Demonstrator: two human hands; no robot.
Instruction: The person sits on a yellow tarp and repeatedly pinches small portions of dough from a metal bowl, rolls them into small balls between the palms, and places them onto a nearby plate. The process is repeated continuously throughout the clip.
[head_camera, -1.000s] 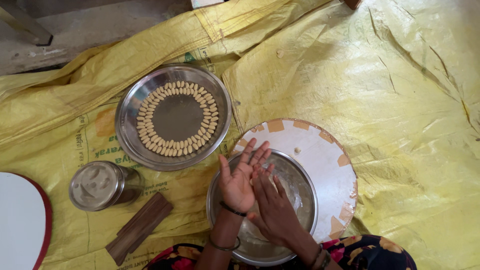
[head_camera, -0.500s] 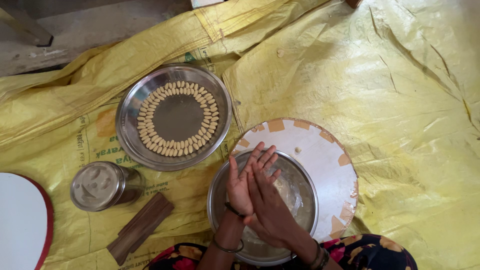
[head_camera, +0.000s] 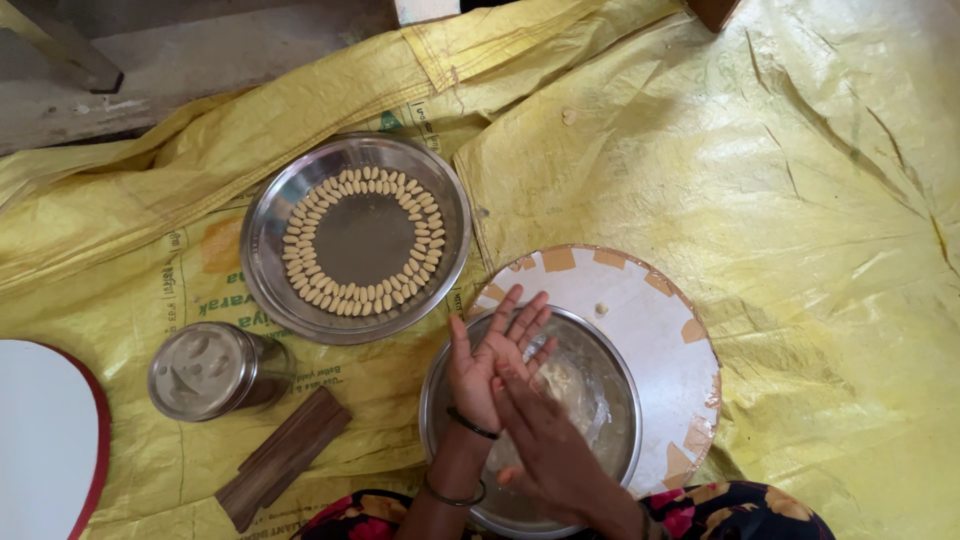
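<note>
The left hand (head_camera: 487, 365) and right hand (head_camera: 545, 445), palms pressed together (anything between is hidden), hover over the steel bowl (head_camera: 610, 370).

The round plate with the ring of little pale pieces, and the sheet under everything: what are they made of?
The plate looks like polished steel: silvery, reflective, with a bright raised rim. The yellow sheet seems to be woven plastic sacking: glossy, creased, and folded at its edges.
</note>
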